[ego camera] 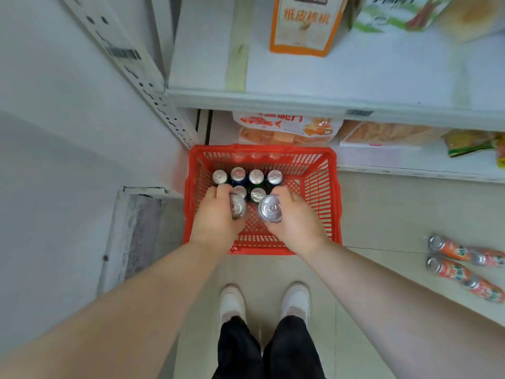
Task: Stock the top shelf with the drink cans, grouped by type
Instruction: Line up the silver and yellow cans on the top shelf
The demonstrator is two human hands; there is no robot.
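Red plastic lattice fills the middle of the frame: the basket [325,192] sits on the floor against the shelving, and both my hands are down in it. At centre left, my left hand [216,214] is wrapped around a can [236,206], fingers curled over its far side. Just right of it, my right hand [297,217] is closed around a second can [270,208], silver top tilted toward the camera. Six more cans [247,176] stand upright at the basket's far end, four in a row and two in front, close against my knuckles. I cannot read any labels from above, only lids and hints of dark sides.

That is my main worry: I may be holding two different types, and sorting would go wrong on the shelf. Lifting both hands together could also knock the standing cans over, since they are crowded by my fingers.

At centre right, two orange cans [451,258] lie on a lower ledge near the edge, free to roll.

Around me are white metal shelves [300,102] with snack packets [289,129], a pale wall at the left and a light tiled floor [382,209] beneath my white shoes [296,302].
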